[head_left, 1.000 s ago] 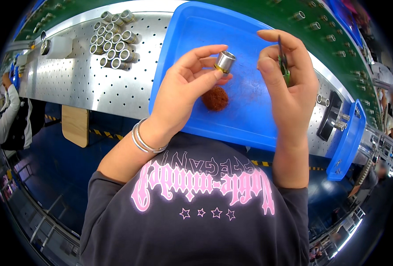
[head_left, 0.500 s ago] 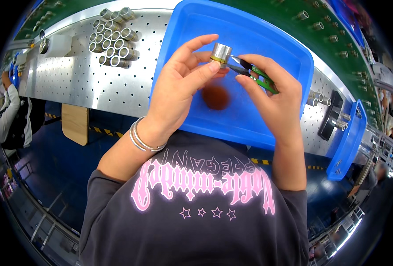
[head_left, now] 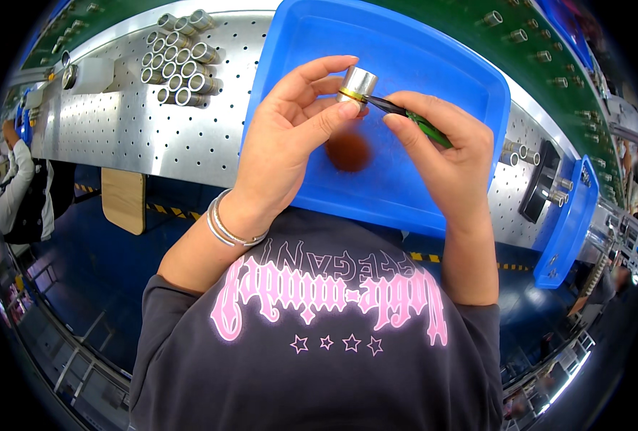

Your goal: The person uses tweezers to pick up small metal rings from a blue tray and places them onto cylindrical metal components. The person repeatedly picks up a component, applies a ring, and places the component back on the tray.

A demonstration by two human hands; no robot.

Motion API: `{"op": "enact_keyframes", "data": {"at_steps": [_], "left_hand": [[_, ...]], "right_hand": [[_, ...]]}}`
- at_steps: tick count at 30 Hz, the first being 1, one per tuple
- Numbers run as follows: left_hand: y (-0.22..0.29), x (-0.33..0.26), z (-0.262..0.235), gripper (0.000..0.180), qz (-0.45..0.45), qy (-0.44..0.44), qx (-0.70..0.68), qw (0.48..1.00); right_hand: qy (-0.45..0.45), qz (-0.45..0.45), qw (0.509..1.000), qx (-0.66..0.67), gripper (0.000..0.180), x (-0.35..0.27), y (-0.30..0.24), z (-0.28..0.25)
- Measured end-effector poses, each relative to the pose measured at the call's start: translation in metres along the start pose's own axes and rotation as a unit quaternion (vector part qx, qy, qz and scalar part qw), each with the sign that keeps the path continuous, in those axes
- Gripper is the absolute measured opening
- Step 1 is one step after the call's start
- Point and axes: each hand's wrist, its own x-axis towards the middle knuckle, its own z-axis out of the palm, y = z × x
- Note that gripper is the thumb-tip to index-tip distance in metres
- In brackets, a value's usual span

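Between the thumb and fingers of my left hand (head_left: 290, 118) is a short silver metal sleeve (head_left: 362, 79) with a yellow band around its lower part. My right hand (head_left: 448, 144) grips a pair of snips (head_left: 427, 129) with green handles and dark blades. Their blades are together, and the tips meet the sleeve at the yellow band. Both hands are over a large blue tray (head_left: 398, 208). Beneath the sleeve a round reddish-brown blur (head_left: 349, 149) shows; I cannot make out what it is.
On the perforated metal table (head_left: 125, 136), several metal sleeves (head_left: 182, 61) stand grouped at the left. A white container (head_left: 92, 75) is farther left. More sleeves (head_left: 520, 152), a black holder (head_left: 540, 179) and a smaller blue tray (head_left: 567, 230) are at the right.
The snips' blades, apart before, have closed together at the yellow band. The right hand has shifted slightly, and the left still holds the sleeve in nearly the same place.
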Motion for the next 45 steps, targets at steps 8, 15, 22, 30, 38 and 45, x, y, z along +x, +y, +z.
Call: {"op": "enact_keyframes", "data": {"at_steps": [8,15,22,30,38,45], "left_hand": [[-0.001,-0.001,0.001,0.043,-0.001,0.001,0.004,1.000],[0.002,-0.001,0.001,0.042,-0.027,-0.003,-0.007,1.000],[0.004,0.000,0.002,0.040,-0.049,-0.022,-0.050,0.997],[0.001,0.001,-0.003,0.041,-0.071,-0.023,-0.103,0.992],[-0.003,0.000,-0.003,0.041,-0.082,-0.029,-0.083,0.993],[0.000,-0.001,-0.001,0.042,-0.083,-0.039,-0.099,0.991]], "right_hand": [[-0.001,0.000,1.000,-0.002,0.014,-0.001,0.001,-0.001],[0.002,0.023,0.999,0.024,0.017,-0.002,0.002,0.000],[-0.030,0.051,0.997,0.049,0.019,0.005,-0.002,0.009],[0.007,-0.033,0.999,0.031,0.013,0.008,0.005,0.015],[0.041,-0.042,0.997,0.055,0.011,0.008,0.002,0.011],[0.047,-0.033,0.994,0.093,0.012,0.005,0.003,0.011]]}}
